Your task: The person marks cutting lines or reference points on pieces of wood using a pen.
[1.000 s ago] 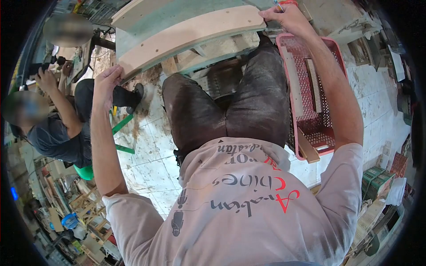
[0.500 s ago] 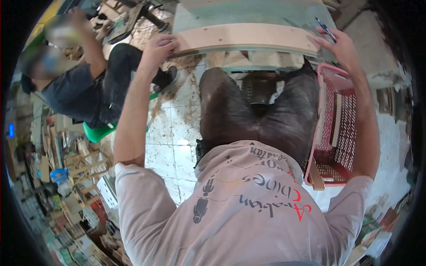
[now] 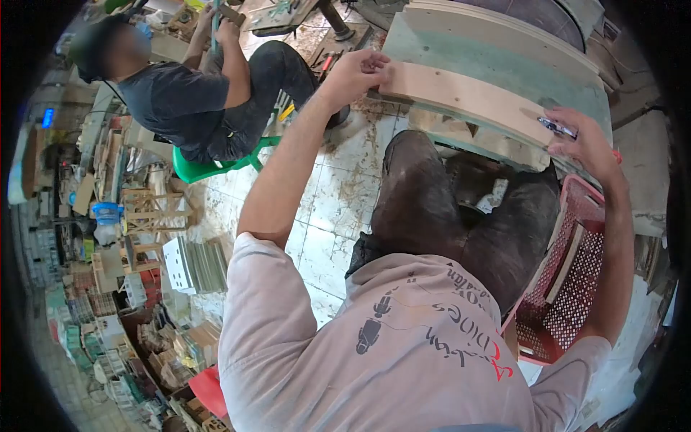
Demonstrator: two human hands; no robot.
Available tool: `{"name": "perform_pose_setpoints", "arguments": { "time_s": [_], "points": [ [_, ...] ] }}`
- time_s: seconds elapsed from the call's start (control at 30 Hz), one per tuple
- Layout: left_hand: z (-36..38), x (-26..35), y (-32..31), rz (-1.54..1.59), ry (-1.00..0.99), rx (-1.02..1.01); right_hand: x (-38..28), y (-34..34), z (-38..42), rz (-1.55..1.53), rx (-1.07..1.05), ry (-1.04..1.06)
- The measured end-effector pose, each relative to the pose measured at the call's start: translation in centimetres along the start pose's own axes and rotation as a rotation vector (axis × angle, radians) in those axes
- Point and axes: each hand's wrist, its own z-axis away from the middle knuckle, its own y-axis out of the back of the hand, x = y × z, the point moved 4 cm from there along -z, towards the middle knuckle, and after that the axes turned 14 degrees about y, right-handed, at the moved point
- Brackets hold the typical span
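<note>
A pale wooden board (image 3: 461, 96) with small dark holes lies along the near edge of a green-topped worktable (image 3: 497, 68). My left hand (image 3: 355, 75) is at its left end, fingers curled against the board's tip. At the opposite end, my right hand (image 3: 586, 142) holds a pen (image 3: 557, 128) between thumb and fingers. The pen lies slanted over the board's end, and the thumb is right at the wood.
Long pale boards (image 3: 504, 32) are stacked along the table's far side. A red plastic basket (image 3: 536, 317) with wood strips stands right of my legs. To the left, a person (image 3: 183, 93) sits on a green stool (image 3: 188, 167). Wood pieces and shavings cover parts of the floor.
The view has turned, so the table and board appear further right and tilted. The pen in my right hand has tipped from upright to nearly flat. My left hand stays at the board's left end.
</note>
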Motion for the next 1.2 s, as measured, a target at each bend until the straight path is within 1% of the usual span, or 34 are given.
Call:
{"name": "perform_pose_setpoints", "arguments": {
  "time_s": [0.03,0.1,0.13,0.2,0.23,0.3,0.33,0.43,0.53,0.67,0.7,0.77,0.8,0.83,0.9,0.97,1.0,1.03,1.07,1.1,1.13,1.17,1.2],
  "points": [
    [0.0,0.3,0.3,0.0,0.002,0.003,-0.2,0.0,-0.1,0.0,-0.001,0.003],
    [0.3,1.5,0.1,-0.377,-0.18,-0.052,-0.1,-0.1,-0.2,-0.141,-0.021,-0.04],
    [0.2,1.5,0.2,-0.374,-0.178,-0.056,-0.3,-0.1,-0.2,-0.142,-0.024,-0.044],
    [0.2,2.3,-0.2,-0.659,-0.372,-0.006,-1.2,0.2,-0.2,0.0,-0.009,0.013],
    [0.0,2.7,-0.1,-0.655,-0.377,-0.012,-1.4,0.3,-0.2,0.003,-0.01,0.005],
    [-0.6,3.0,-0.2,-0.683,-0.203,-0.192,-2.0,0.4,-0.4,0.0,0.02,0.051],
    [-0.5,3.2,-0.2,-0.686,-0.234,-0.183,-2.0,0.4,-0.4,0.0,0.021,0.044],
    [-0.8,3.8,-0.3,-0.741,-0.241,-0.214,-1.8,0.3,-0.5,-0.045,0.062,-0.008],
    [-0.9,3.9,-0.3,-0.69,-0.282,-0.238,-1.2,0.2,-0.4,0.036,0.023,0.028],
    [-0.9,4.2,-0.4,-0.621,-0.274,-0.244,-1.6,0.4,-0.5,0.036,0.056,0.059],
    [-0.9,4.2,-0.4,-0.615,-0.288,-0.247,-1.6,0.6,-0.5,0.047,0.057,0.05],
    [-1.0,4.1,-0.3,-0.616,-0.293,-0.226,-1.4,0.5,-0.5,0.037,-0.023,-0.012],
    [-0.9,4.2,-0.3,-0.56,-0.266,-0.263,-1.7,0.6,-0.6,0.037,-0.001,0.0],
    [-0.8,4.3,-0.2,-0.554,-0.288,-0.276,-1.4,0.4,-0.5,0.049,0.005,-0.023],
    [-1.0,3.9,-0.3,-0.611,-0.214,-0.269,-0.6,0.3,-0.3,0.036,0.001,0.06],
    [-0.5,4.9,-0.5,-0.6,-0.143,-0.276,-0.5,0.6,-0.2,0.016,-0.001,0.01],
    [-0.4,4.6,-0.6,-0.594,-0.178,-0.303,-0.6,0.7,-0.1,-0.019,-0.006,0.006],
    [-0.5,4.2,-0.4,-0.54,-0.186,-0.272,-0.5,0.8,0.2,-0.005,0.004,-0.033],
    [-0.6,3.8,-0.4,-0.485,-0.192,-0.241,-0.6,1.2,0.5,-0.025,0.084,-0.039],
    [-0.4,3.5,-0.9,-0.48,-0.219,-0.266,-0.6,1.6,0.9,-0.043,0.163,-0.042],
    [-0.3,2.9,-0.8,-0.338,-0.143,-0.157,-0.6,2.5,1.6,-0.068,0.218,-0.172],
    [-0.4,2.2,-0.4,-0.196,-0.059,-0.046,-0.1,2.8,2.4,-0.059,0.223,-0.195],
    [-0.4,1.7,-0.5,-0.191,-0.067,-0.064,1.3,3.2,3.6,-0.101,0.35,-0.338]
  ]
}}
